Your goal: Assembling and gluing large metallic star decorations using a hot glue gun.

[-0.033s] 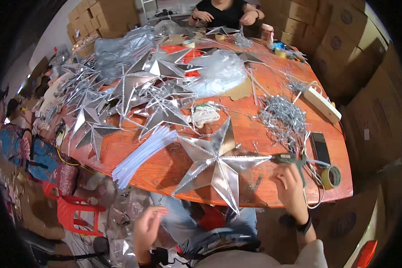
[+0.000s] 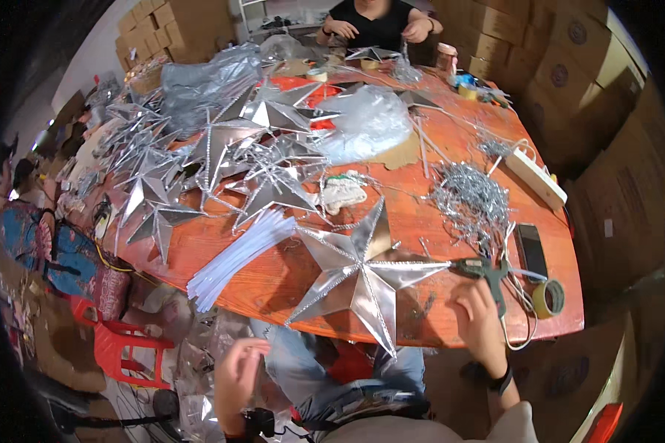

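A large silver star [image 2: 360, 267] with beaded ridges lies at the table's near edge, its lower points jutting over the rim. To its right, a dark glue gun [image 2: 488, 272] rests with its nozzle by the star's right point. My right hand [image 2: 480, 325] hovers beside the gun's handle, fingers loosely bent and holding nothing visible. Below the table edge, over my lap, my left hand [image 2: 238, 376] is empty with its fingers stretched out. A bundle of whitish translucent glue sticks [image 2: 240, 258] lies left of the star.
Silver stars [image 2: 270, 184] pile up at the left, near a clear plastic bag [image 2: 369, 122]. Silver tinsel [image 2: 471, 203], a power strip [image 2: 536, 177], a phone [image 2: 530, 251] and a tape roll [image 2: 547, 298] lie at the right. Across the table sits another person [image 2: 373, 26]. A red stool [image 2: 129, 343] stands lower left.
My right hand has dropped slightly, and more of the glue gun's handle shows above it. The whole view has shifted a little. The star has not visibly moved on the table.
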The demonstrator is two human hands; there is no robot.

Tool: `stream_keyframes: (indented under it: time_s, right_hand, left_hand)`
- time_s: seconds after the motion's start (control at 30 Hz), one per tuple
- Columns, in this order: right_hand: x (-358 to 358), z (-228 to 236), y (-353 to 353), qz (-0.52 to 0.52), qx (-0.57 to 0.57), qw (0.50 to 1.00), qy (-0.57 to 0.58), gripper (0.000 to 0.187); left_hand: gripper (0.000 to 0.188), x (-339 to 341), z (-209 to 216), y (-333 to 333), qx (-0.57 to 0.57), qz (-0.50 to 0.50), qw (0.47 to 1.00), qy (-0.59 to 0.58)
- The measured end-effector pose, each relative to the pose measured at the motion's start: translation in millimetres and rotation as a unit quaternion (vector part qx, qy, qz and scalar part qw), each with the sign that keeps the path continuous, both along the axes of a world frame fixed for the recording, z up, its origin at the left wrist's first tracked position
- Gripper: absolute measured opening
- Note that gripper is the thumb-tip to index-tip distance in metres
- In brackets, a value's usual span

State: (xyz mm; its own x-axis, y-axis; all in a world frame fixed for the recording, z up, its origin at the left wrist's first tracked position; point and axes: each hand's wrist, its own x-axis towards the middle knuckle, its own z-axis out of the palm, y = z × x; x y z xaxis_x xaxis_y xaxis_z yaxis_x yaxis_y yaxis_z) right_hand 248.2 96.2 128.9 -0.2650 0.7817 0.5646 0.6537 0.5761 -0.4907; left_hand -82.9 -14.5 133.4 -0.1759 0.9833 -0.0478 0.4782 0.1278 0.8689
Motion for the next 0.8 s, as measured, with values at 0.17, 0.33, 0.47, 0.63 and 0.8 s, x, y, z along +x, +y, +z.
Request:
stream_keyframes:
  time_s: [0.17,0.33,0.47,0.63,0.8]
  right_hand:
    - [17.7,-56.4,-14.8,-0.036,-0.105,0.994,-0.002,0.014]
    - [9.5,-64.4,-18.4,-0.057,-0.117,0.991,0.035,0.005]
    - [10.9,-72.8,-22.3,-0.065,-0.12,0.988,0.075,0.01]
    - [17.8,-77.8,-21.4,-0.022,-0.108,0.991,0.078,0.013]
    - [11.9,-72.7,-18.2,-0.027,-0.055,0.992,0.11,0.009]
  left_hand:
    - [0.03,13.7,34.3,39.9,0.124,-0.011,0.99,0.061]
    - [0.066,28.7,41.8,71.5,0.102,-0.123,0.961,0.224]
    - [0.083,37.2,33.1,84.7,0.064,-0.19,0.93,0.309]
    - [0.08,52.6,21.7,97.5,0.02,-0.218,0.923,0.318]
    - [0.08,68.1,24.2,102.3,0.011,-0.202,0.933,0.299]
